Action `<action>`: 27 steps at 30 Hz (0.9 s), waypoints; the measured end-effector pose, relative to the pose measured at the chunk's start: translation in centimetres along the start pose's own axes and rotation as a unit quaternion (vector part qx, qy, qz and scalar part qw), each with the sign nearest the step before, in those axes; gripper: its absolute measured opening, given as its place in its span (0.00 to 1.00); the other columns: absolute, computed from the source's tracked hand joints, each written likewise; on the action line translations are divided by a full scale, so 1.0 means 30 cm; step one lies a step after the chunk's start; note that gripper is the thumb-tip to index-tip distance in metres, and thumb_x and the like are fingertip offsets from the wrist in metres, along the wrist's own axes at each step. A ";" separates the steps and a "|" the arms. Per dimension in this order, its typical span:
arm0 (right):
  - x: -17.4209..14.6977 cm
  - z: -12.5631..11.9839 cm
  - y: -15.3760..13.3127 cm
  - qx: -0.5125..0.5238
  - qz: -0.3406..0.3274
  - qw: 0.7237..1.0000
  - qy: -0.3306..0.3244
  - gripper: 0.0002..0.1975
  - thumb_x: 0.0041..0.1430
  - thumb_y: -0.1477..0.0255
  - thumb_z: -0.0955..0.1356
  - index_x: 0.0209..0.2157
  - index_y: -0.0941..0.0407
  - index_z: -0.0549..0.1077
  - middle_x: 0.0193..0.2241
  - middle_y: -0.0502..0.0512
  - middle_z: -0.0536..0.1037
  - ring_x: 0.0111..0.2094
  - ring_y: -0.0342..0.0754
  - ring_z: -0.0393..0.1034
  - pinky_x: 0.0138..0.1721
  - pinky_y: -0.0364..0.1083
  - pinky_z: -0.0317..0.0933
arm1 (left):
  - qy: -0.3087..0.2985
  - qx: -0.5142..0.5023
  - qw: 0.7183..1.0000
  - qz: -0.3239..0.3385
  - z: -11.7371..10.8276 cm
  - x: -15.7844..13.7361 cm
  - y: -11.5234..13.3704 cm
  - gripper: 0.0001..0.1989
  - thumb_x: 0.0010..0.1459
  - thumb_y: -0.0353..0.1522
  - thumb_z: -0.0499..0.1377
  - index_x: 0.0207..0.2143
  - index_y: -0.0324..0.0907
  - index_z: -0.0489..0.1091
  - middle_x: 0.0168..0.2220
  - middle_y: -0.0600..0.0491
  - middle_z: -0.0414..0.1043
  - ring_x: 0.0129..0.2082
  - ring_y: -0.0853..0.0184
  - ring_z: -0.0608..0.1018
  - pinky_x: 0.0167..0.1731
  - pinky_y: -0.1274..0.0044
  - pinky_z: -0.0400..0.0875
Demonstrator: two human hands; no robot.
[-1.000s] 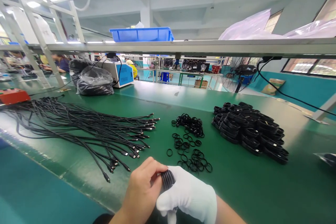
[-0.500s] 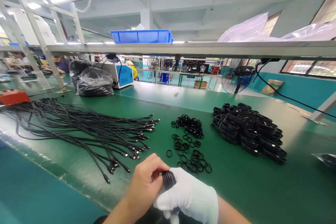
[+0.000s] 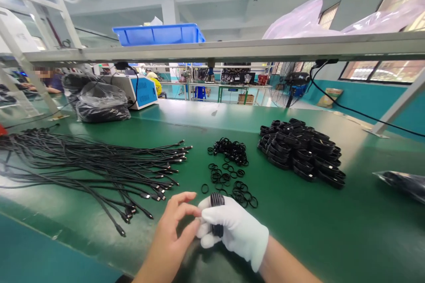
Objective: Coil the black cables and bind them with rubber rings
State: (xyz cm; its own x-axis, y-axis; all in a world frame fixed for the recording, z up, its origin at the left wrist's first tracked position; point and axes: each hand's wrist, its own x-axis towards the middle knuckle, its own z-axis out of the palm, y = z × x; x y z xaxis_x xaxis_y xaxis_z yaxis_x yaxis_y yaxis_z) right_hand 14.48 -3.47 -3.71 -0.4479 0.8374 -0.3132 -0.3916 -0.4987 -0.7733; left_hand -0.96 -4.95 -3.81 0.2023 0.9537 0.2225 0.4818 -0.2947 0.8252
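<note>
A coiled black cable [image 3: 217, 200] is gripped in my right hand [image 3: 237, 227], which wears a white glove. Its loops show above and below the gloved fingers; the middle is hidden. My left hand [image 3: 177, 230] is bare, with its fingers apart, and its fingertips come close to or touch the glove's left side. Just beyond my hands lie loose black rings [image 3: 244, 192], with a denser pile of rings [image 3: 230, 150] behind them. Straight black cables [image 3: 133, 163] with plug ends are spread out on the left. Bundled coiled cables [image 3: 302, 150] are heaped to the right.
The green table [image 3: 186, 119] carries a blue-and-white machine [image 3: 142, 90] and a clear bag of black items [image 3: 102, 101] at the back left. Another plastic bag [image 3: 403, 185] lies at the right edge. Overhead runs a shelf [image 3: 232, 48] with a blue bin [image 3: 159, 34] on it.
My left hand has let go of the coil and opened its fingers. My right hand has lifted slightly and turned the coil more upright. The view has shifted to the right.
</note>
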 end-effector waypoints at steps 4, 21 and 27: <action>0.011 0.001 0.006 0.063 -0.042 0.995 -0.060 0.14 0.37 0.72 0.73 0.19 0.59 0.62 0.16 0.45 0.60 0.19 0.37 0.56 0.20 0.39 0.48 | -0.013 -0.044 0.999 -0.029 0.064 -0.033 0.015 0.08 0.48 0.30 0.58 0.33 0.46 0.72 0.59 0.50 0.55 0.55 0.55 0.63 0.54 0.62 0.58; 0.015 -0.001 0.045 0.079 -0.038 0.993 -0.079 0.13 0.37 0.72 0.73 0.22 0.60 0.65 0.16 0.46 0.63 0.19 0.39 0.59 0.22 0.41 0.55 | -0.036 -0.049 0.998 0.009 0.095 -0.053 -0.007 0.10 0.49 0.28 0.58 0.35 0.46 0.74 0.59 0.49 0.55 0.58 0.53 0.60 0.56 0.62 0.57; -0.017 0.003 0.016 -0.037 0.038 0.996 -0.070 0.17 0.38 0.69 0.73 0.31 0.61 0.69 0.23 0.52 0.70 0.26 0.46 0.70 0.20 0.42 0.65 | -0.009 -0.046 0.999 -0.004 -0.021 -0.005 -0.003 0.07 0.54 0.31 0.57 0.36 0.46 0.71 0.46 0.51 0.70 0.47 0.61 0.72 0.49 0.70 0.65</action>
State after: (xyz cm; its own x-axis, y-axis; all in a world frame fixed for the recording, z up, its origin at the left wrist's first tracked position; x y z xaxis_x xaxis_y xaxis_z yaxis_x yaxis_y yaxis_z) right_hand 14.46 -4.15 -3.86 -0.5830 0.7563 -0.2968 -0.2951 -0.5375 -0.7900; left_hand -1.59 -5.02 -3.59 0.2139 0.9546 0.2072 0.4033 -0.2795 0.8713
